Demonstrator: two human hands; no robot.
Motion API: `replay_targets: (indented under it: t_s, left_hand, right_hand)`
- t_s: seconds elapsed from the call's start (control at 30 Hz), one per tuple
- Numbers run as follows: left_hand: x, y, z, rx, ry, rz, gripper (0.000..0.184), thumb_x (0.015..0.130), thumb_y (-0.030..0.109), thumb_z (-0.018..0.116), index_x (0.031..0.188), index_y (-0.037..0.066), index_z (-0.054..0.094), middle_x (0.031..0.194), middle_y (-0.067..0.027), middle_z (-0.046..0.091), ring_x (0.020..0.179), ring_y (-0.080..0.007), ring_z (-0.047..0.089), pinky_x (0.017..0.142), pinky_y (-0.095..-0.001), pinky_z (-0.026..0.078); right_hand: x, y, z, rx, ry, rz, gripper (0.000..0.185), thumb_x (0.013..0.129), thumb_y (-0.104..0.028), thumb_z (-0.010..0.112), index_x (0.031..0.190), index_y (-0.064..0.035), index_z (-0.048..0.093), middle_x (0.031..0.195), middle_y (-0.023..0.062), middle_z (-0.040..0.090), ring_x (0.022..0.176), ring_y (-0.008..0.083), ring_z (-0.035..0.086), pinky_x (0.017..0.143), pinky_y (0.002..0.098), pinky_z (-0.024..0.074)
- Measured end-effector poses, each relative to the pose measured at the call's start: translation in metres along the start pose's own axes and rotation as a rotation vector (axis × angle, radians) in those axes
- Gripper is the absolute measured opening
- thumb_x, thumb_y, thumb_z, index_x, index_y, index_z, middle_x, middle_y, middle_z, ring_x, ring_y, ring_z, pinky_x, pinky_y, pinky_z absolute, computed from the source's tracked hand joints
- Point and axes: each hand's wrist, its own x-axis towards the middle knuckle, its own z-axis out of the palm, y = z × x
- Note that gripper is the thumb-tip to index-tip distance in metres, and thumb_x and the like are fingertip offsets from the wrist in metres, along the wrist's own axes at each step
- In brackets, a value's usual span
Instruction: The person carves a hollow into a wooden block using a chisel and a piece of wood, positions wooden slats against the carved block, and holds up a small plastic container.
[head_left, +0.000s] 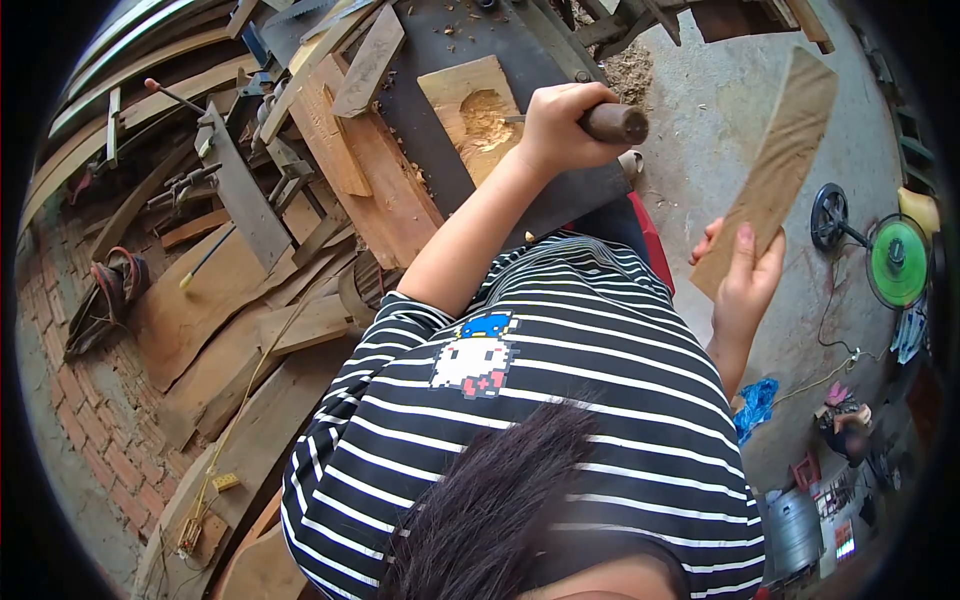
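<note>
Head view: clock places go from its middle.
Hollow: the pale board point(447, 92) lies on the dark table point(565, 205) at 12 o'clock, with a rough, round hollow point(487, 118) cut in it.
In the hollow: little pale wood bits and torn wood. More chips point(450, 31) are spread on the table past the board.
Left hand: at 1 o'clock, the left hand point(568, 125) makes a fist, fingers curled tight around a tool's round brown handle point(622, 124).
Tool: the handle's fat end points to 3 o'clock. Its thin end points to 9 o'clock, at the hollow's edge; I cannot tell if it touches.
Left arm: bent, reaching up toward 1 o'clock.
Right hand: at 3 o'clock, the right hand point(745, 268) grips a flat stick of wood point(785, 150), thumb on the near face, fingers around the back.
Stick: held up and tilted, well apart from the handle, its far end pointing to 1 o'clock.
Right arm: wrist below the hand, toward 6 o'clock.
</note>
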Motion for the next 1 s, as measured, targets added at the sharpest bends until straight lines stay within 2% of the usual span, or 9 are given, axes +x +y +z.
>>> replay_targets:
  t_s: [0.07,0.17,0.4,0.47,0.67,0.83,0.93,0.97,1.0]
  left_hand:
    - [0.004,-0.001,0.017,0.003,0.023,-0.016,0.03,0.058,0.022,0.083,0.08,0.008,0.067,0.073,-0.0087,0.067,0.066,-0.0227,0.067,0.061,-0.0307,0.053]
    - [0.01,-0.002,0.044,0.304,0.022,-0.171,0.028,0.059,0.038,0.075,0.07,0.014,0.066,0.067,-0.0062,0.065,0.063,-0.0247,0.066,0.055,-0.0368,0.051]
    - [0.012,-0.003,0.054,0.328,-0.072,-0.237,0.028,0.06,0.038,0.073,0.071,0.014,0.066,0.066,-0.0062,0.065,0.064,-0.0263,0.066,0.056,-0.0382,0.052]
    - [0.015,-0.003,0.048,0.311,-0.212,-0.284,0.033,0.06,0.038,0.075,0.084,0.015,0.071,0.076,-0.0089,0.069,0.073,-0.0284,0.068,0.065,-0.0384,0.055]
    - [0.013,0.007,0.036,0.292,-0.334,-0.278,0.03,0.062,0.036,0.074,0.081,0.013,0.067,0.073,-0.011,0.067,0.073,-0.0306,0.067,0.064,-0.0405,0.053]
    - [0.008,0.003,0.043,0.288,-0.43,-0.249,0.028,0.061,0.035,0.072,0.077,0.013,0.067,0.07,-0.0102,0.065,0.071,-0.0308,0.066,0.063,-0.0405,0.053]
    - [0.003,-0.002,0.048,0.271,-0.327,-0.219,0.028,0.06,0.039,0.071,0.073,0.015,0.067,0.068,-0.0066,0.066,0.067,-0.0269,0.067,0.061,-0.0395,0.053]
    - [0.003,-0.002,0.048,0.271,-0.335,-0.22,0.028,0.06,0.039,0.071,0.073,0.015,0.067,0.068,-0.0066,0.066,0.067,-0.0269,0.067,0.061,-0.0395,0.053]
    - [0.004,-0.002,0.049,0.266,-0.287,-0.23,0.028,0.059,0.038,0.072,0.073,0.015,0.067,0.067,-0.0066,0.066,0.066,-0.0268,0.066,0.061,-0.0387,0.053]
  right_hand:
    - [-0.004,-0.004,-0.002,0.01,0.03,-0.103,0.025,0.101,-0.02,0.045,0.115,0.0002,0.039,0.085,0.0139,0.059,0.063,0.0173,0.06,0.056,0.0308,0.0519]
    - [-0.006,-0.008,-0.004,-0.017,0.069,-0.154,0.026,0.101,-0.02,0.044,0.116,0.0004,0.037,0.086,0.0151,0.059,0.063,0.0185,0.06,0.056,0.0319,0.052]
    - [-0.007,-0.021,-0.013,-0.035,0.215,-0.263,0.029,0.101,-0.021,0.043,0.119,0.0006,0.035,0.087,0.0159,0.06,0.063,0.0195,0.06,0.055,0.0323,0.0514]
    - [-0.007,-0.021,-0.015,-0.043,0.211,-0.263,0.03,0.101,-0.021,0.044,0.12,0.0006,0.034,0.087,0.0158,0.06,0.063,0.0197,0.06,0.055,0.0322,0.0512]
    - [-0.004,-0.023,-0.008,-0.038,0.163,-0.233,0.031,0.1,-0.021,0.044,0.121,0.0005,0.035,0.086,0.016,0.06,0.063,0.0196,0.06,0.055,0.0321,0.0511]
    - [0.001,-0.027,-0.005,-0.039,0.138,-0.289,0.03,0.101,-0.02,0.044,0.121,-0.0004,0.034,0.084,0.0155,0.06,0.062,0.0193,0.06,0.055,0.0313,0.0512]
    - [0.005,-0.002,0.01,0.055,0.192,-0.326,0.029,0.102,-0.025,0.043,0.121,-0.0038,0.035,0.086,0.0145,0.059,0.064,0.0183,0.059,0.056,0.032,0.0512]
    - [0.007,0.013,0.012,0.068,0.061,-0.235,0.027,0.102,-0.024,0.045,0.118,-0.0036,0.039,0.082,0.0122,0.058,0.064,0.017,0.058,0.056,0.0305,0.0503]
    - [0.003,0.02,0.014,-0.059,0.001,-0.096,0.023,0.101,-0.022,0.048,0.113,-0.0034,0.043,0.079,0.0103,0.058,0.062,0.0153,0.058,0.056,0.0289,0.0496]
